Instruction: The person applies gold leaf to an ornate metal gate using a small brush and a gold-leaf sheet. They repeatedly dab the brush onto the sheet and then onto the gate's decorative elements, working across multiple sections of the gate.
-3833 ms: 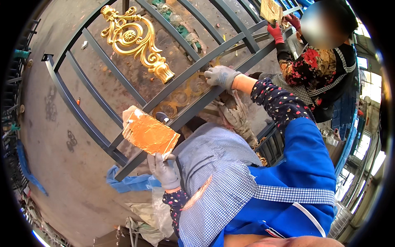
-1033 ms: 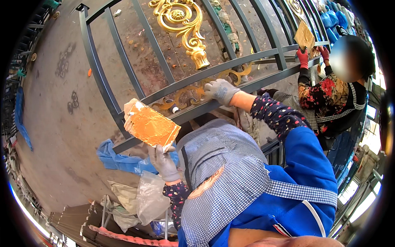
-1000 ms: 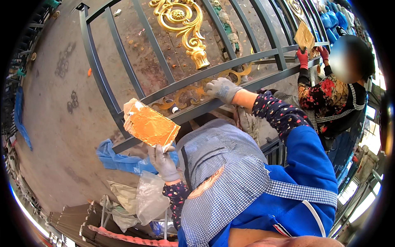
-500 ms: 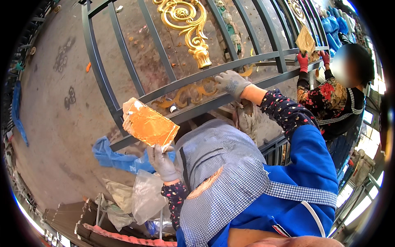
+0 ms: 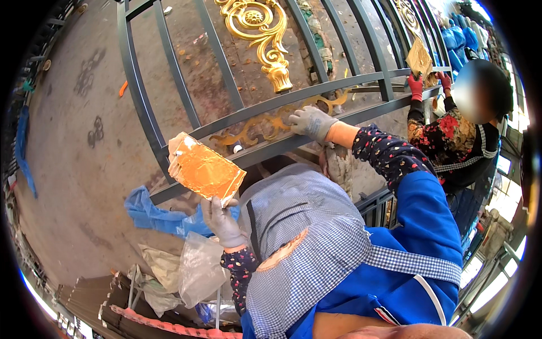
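Note:
My left hand (image 5: pixel 223 223), in a grey glove, grips the lower edge of a flat, ragged-edged board (image 5: pixel 206 169) covered in shiny orange-gold. Its far end overlaps the corner of a dark grey metal fence panel (image 5: pixel 161 118). My right hand (image 5: pixel 313 123), gloved too, rests at the panel's bottom rail with its fingers curled; anything in them is hidden. Beside those fingers, a flat gold scroll ornament (image 5: pixel 254 133) sits between the two lower rails. Above it, a raised bright gold ornament (image 5: pixel 271 48) stands among the bars.
At the right, a person (image 5: pixel 451 130) in red gloves works at the same panel, by a gold-coated sheet (image 5: pixel 419 57). Blue plastic sheeting (image 5: pixel 161 213) and a clear plastic bag (image 5: pixel 197 268) lie near my left arm. A dark railing (image 5: pixel 375 206) stands right of my apron.
My right hand has shifted slightly left and nearer to me along the lower rail. My left hand still holds the board in almost the same place.

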`<action>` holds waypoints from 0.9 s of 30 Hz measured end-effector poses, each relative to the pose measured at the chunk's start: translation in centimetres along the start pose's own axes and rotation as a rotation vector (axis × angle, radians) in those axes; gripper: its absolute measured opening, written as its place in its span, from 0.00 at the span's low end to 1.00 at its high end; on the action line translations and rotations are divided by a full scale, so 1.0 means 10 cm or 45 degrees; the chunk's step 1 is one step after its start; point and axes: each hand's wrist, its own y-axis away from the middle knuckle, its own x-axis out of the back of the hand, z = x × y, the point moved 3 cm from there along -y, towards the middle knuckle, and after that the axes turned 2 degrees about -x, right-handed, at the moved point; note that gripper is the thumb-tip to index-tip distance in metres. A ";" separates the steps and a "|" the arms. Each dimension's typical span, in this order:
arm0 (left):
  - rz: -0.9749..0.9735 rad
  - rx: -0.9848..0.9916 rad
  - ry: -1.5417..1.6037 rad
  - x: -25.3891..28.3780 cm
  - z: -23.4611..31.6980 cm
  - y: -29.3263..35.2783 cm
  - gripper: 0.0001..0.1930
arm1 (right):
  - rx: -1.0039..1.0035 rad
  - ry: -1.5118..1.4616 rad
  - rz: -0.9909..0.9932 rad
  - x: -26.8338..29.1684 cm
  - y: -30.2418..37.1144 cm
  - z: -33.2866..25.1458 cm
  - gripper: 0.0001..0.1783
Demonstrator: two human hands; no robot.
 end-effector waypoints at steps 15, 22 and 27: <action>0.095 -0.011 0.019 0.23 -0.10 0.08 0.12 | 0.037 -0.286 0.057 0.00 -0.78 -0.38 0.08; 0.134 0.008 0.027 0.21 -0.17 0.11 0.14 | 0.267 0.089 -0.119 0.11 -0.59 -0.05 0.12; 0.134 -0.012 -0.003 0.17 -0.16 0.11 0.13 | 0.186 0.100 -0.064 0.09 -0.75 -0.27 0.10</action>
